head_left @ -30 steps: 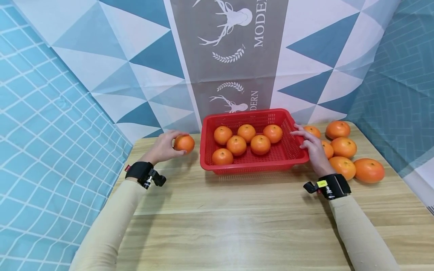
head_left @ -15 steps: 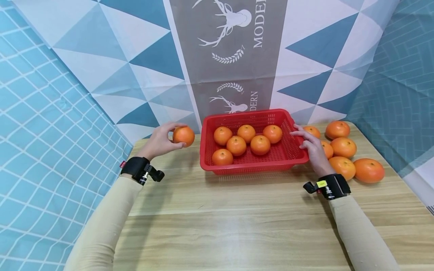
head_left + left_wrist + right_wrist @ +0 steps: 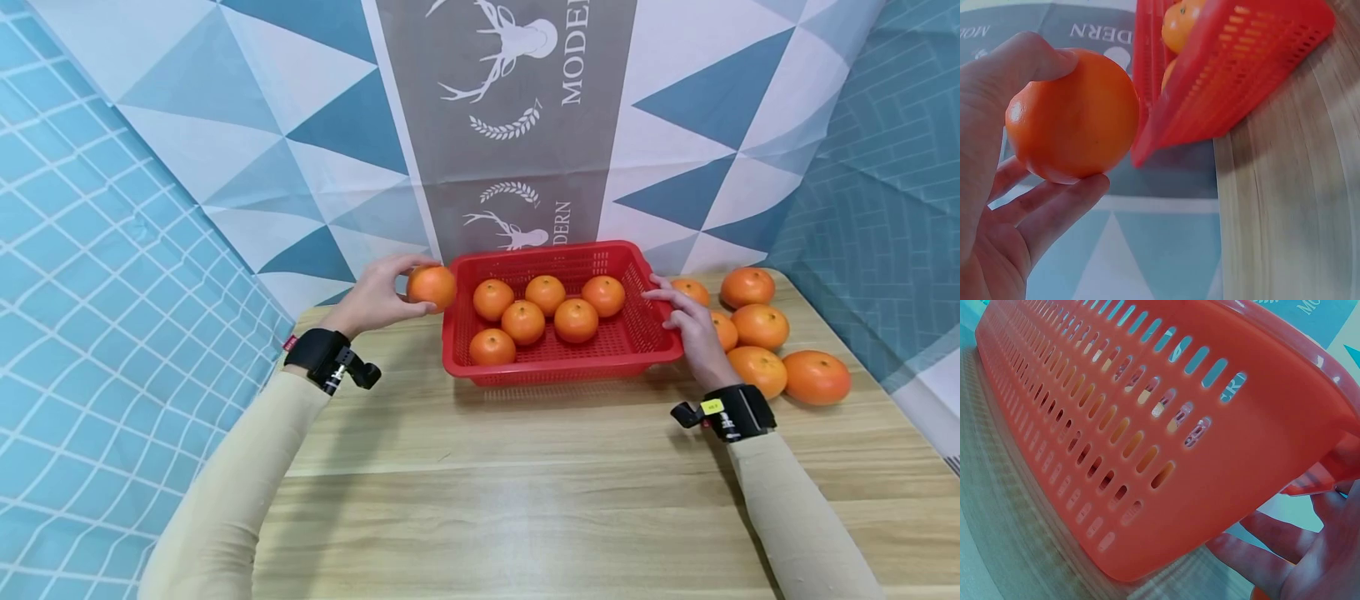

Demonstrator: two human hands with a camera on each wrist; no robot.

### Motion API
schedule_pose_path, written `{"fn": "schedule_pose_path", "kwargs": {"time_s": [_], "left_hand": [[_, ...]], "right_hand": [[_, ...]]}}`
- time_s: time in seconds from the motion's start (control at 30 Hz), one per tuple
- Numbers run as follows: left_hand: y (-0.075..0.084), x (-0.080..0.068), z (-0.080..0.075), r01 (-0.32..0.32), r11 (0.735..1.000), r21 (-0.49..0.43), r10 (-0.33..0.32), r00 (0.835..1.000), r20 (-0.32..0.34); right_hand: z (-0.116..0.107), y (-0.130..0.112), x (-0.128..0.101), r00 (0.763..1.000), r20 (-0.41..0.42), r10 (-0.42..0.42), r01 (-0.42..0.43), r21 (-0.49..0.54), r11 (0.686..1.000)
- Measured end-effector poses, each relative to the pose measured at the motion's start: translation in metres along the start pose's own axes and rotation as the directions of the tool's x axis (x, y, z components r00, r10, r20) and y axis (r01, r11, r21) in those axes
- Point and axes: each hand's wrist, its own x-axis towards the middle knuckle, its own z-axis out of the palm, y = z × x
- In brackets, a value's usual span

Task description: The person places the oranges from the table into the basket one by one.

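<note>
My left hand [image 3: 386, 293] grips an orange [image 3: 432, 286] in the air, right at the back left corner of the red slotted basket [image 3: 558, 360]. The left wrist view shows that orange [image 3: 1072, 115] pinched between my thumb and fingers [image 3: 1054, 209], with the basket [image 3: 1229, 75] just beyond it. Several oranges [image 3: 523, 322] lie inside the basket. My right hand [image 3: 688, 323] rests against the basket's right rim with its fingers fairly straight. In the right wrist view those fingers [image 3: 1272, 532] lie under the rim of the basket [image 3: 1147, 412].
Several more oranges [image 3: 761, 325] lie on the wooden table [image 3: 510, 500] to the right of the basket, behind and beside my right hand. A patterned cloth backdrop [image 3: 510, 125] hangs right behind the basket. The table's right edge runs close to the loose oranges.
My left hand has lifted its orange off the table and carried it up and to the right, to the basket's left rim. The right hand and the basket have stayed still.
</note>
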Motion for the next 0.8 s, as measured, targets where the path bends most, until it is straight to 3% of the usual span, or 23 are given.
{"fn": "schedule_pose_path", "kwargs": {"time_s": [0.37, 0.6, 0.8], "left_hand": [[0.034, 0.036, 0.021, -0.07, 0.995, 0.065, 0.063, 0.993, 0.103], [0.055, 0.06, 0.037, -0.072, 0.996, 0.046, 0.064, 0.986, 0.153], [0.071, 0.077, 0.049, -0.137, 0.99, 0.041, 0.127, 0.975, 0.184]], "right_hand": [[0.0, 0.002, 0.0, 1.0, 0.006, -0.003, 0.003, 0.004, 1.0], [0.001, 0.002, 0.001, 1.0, 0.002, -0.004, 0.004, 0.013, 1.0], [0.0, 0.001, 0.0, 1.0, 0.004, 0.005, -0.005, 0.018, 1.0]]}}
